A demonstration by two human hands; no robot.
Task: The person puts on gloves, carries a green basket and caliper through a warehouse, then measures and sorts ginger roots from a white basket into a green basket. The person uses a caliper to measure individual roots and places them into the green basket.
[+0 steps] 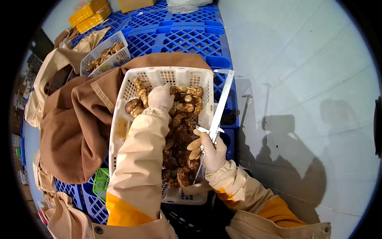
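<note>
A white plastic crate [170, 69] stands before me, filled with knobbly brown mushrooms [182, 107] that look like matsutake. My gloved left hand [160, 97] reaches down among the mushrooms at the crate's far end; its fingertips are hidden, so any hold on a mushroom cannot be made out. At the crate's right side, my gloved right hand [215, 154] grips a metal vernier caliper [221, 104] by its sliding part, the beam pointing up and away. The caliper's jaws are far apart with nothing between them. Darker mushrooms [182, 134] lie in the crate's middle and near part.
Brown cloth [77, 128] lies bunched left of the crate. Beyond it stands a smaller white basket [124, 49] of mushrooms. Blue plastic pallets [191, 41] lie underneath, with a green basket [101, 181] at lower left. A pale wall [298, 74] bounds the right; yellow boxes [89, 16] sit far left.
</note>
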